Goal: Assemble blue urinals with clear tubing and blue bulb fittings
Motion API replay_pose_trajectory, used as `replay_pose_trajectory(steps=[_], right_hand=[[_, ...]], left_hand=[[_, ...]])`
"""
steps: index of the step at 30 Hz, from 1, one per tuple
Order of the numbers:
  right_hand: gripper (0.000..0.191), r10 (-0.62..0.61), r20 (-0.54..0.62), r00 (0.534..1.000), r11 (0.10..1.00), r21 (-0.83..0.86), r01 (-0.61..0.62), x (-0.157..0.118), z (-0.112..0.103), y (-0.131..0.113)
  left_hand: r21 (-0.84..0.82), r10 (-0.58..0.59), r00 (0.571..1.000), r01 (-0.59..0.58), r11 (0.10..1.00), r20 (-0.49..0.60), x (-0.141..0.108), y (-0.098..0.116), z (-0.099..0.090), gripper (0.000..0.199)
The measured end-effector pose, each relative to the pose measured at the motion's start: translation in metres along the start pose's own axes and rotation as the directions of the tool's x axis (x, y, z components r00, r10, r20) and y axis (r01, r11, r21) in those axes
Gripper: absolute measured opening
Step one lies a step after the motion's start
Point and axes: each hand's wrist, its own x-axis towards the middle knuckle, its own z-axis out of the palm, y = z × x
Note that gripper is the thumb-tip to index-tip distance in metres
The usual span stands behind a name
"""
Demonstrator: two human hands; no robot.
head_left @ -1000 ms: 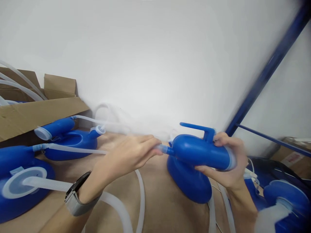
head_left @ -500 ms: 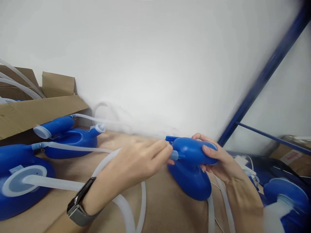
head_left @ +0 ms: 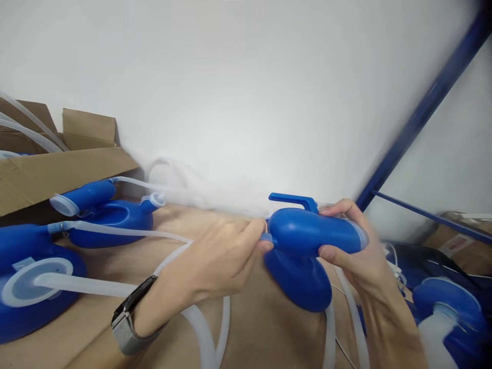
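A blue plastic bottle (head_left: 295, 233) with a side handle lies sideways between my hands. My right hand (head_left: 357, 246) is wrapped round its right end, thumb in front and fingers behind. At its left end, my left hand (head_left: 230, 251) pinches a small light-blue connector (head_left: 268, 238) on the spout. A second rounded blue body (head_left: 302, 284) sits just below the bottle; how the two join is hidden. White tubes (head_left: 202, 333) run beneath my left forearm, which wears a dark watch with a metal band.
More blue bottles (head_left: 107, 223) with white tubes lie at the left, before an open cardboard box (head_left: 69, 171). A blue metal frame (head_left: 415, 123) slants up at the right. Another blue container (head_left: 448, 302) and a box (head_left: 457, 243) stand beyond my right arm.
The blue bottle has turned, so its handle and right end show more. My right hand has shifted right and round that end. My left hand stays at the connector.
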Motion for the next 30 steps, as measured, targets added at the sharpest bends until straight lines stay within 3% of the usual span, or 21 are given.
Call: replay_pose_trajectory(steps=[5, 8, 10, 14, 17, 19, 22, 26, 30], right_hand=[[0.057, -0.276, -0.035, 0.960, 0.934, -0.243, 0.260, -0.005, 0.000, -0.015], [0.053, -0.410, 0.014, 0.912, 0.878, -0.265, 0.399, -0.009, -0.001, -0.016], [0.052, -0.428, 0.021, 0.903, 0.870, -0.261, 0.419, -0.009, -0.003, -0.013], [0.053, -0.265, -0.008, 0.964, 0.933, -0.254, 0.254, -0.010, -0.005, -0.009], [0.055, -0.043, -0.025, 0.999, 0.978, -0.203, 0.037, -0.010, -0.005, -0.008], [0.056, 0.162, 0.021, 0.987, 0.980, -0.120, -0.158, -0.008, -0.004, -0.006], [0.059, 0.380, 0.112, 0.918, 0.924, 0.009, -0.383, -0.003, 0.001, -0.001], [0.062, 0.441, 0.132, 0.888, 0.883, 0.112, -0.455, 0.003, 0.010, 0.007], [0.058, 0.358, 0.070, 0.931, 0.923, 0.125, -0.364, 0.005, 0.011, 0.011]], left_hand=[[-0.164, -0.025, 0.996, 0.038, 0.986, 0.081, 0.006, -0.002, 0.010, 0.027], [-0.274, 0.004, 0.994, 0.027, 0.961, 0.112, 0.009, -0.006, 0.018, 0.027], [-0.260, 0.011, 0.996, 0.014, 0.965, 0.093, 0.010, -0.008, 0.021, 0.029], [-0.137, 0.050, 0.998, -0.044, 0.990, 0.038, 0.007, -0.011, 0.022, 0.031], [0.009, 0.082, 0.997, -0.082, 0.997, 0.011, 0.004, -0.010, 0.023, 0.030], [0.175, 0.091, 0.996, -0.088, 0.981, -0.009, 0.003, -0.006, 0.024, 0.030], [0.420, 0.124, 0.992, -0.097, 0.902, -0.036, 0.005, 0.002, 0.022, 0.030], [0.480, 0.140, 0.986, -0.079, 0.874, -0.094, 0.009, 0.005, 0.022, 0.029], [0.434, 0.187, 0.960, -0.080, 0.897, -0.211, 0.013, -0.011, 0.022, 0.034]])
